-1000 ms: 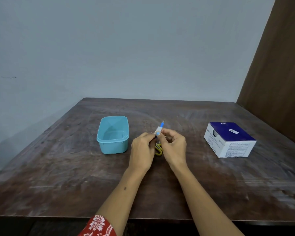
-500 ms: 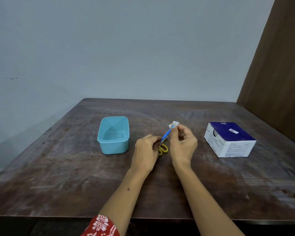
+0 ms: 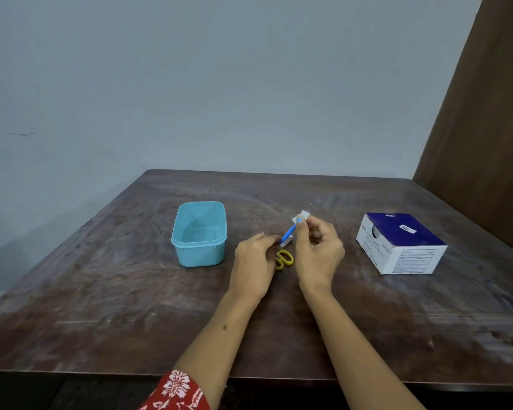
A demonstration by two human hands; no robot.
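Fingertips (image 3: 305, 227) of the right hand (image 3: 319, 253) pinch a small white tab (image 3: 302, 216) at the far, upper end of a slim blue piece (image 3: 288, 233). The other fingers of that hand curl loosely behind and hold nothing that shows. The left hand (image 3: 253, 261) pinches the near, lower end between thumb and curled fingers, though the exact contact is partly hidden by its knuckles. With 1 hand at each end, the blue piece hangs in the air just above the table (image 3: 131, 291), between the 2 hands and touching nothing else. This split grip looks chosen to put the piece under tension, so it is probably being drawn out, or its white covering peeled off; I cannot tell which. Its long axis runs diagonally, from low and near at the left hand to higher, farther and slightly right at the right hand, so the white-tipped end points up and away from the person. Yellow-handled scissors (image 3: 285, 258) lie on the table directly under the gap between the hands, within easy reach. An open teal container (image 3: 199, 255) stands to the left, perhaps ready to receive something, and a blue-and-white box (image 3: 403, 247) sits well apart to the right.
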